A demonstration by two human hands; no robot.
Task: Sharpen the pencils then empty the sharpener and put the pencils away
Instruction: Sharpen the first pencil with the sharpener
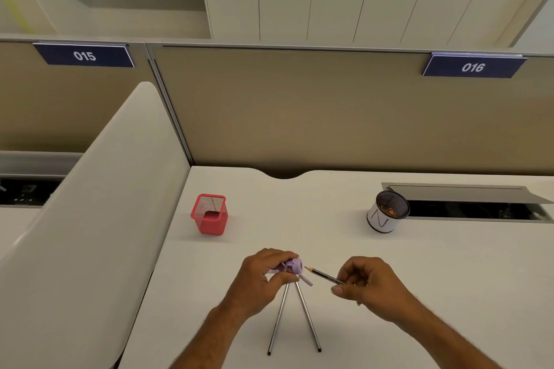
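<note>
My left hand (263, 275) grips a small lilac sharpener (292, 267) over the white desk (419, 278), its hole facing right. My right hand (368, 286) pinches a dark pencil (325, 275) whose sharpened tip points at the sharpener, a short gap away from it. Two more dark pencils (280, 320) (308, 319) lie on the desk below my hands in an upside-down V, their far ends hidden under my left hand. A red mesh pencil holder (209, 214) stands at the back left.
A round cup with a black mesh rim and white paper wrap (386, 214) stands at the back right, with brownish bits inside. Behind it is an open cable tray (467, 204) in the desk. A beige partition (329, 114) closes the back, a white divider (99, 219) the left.
</note>
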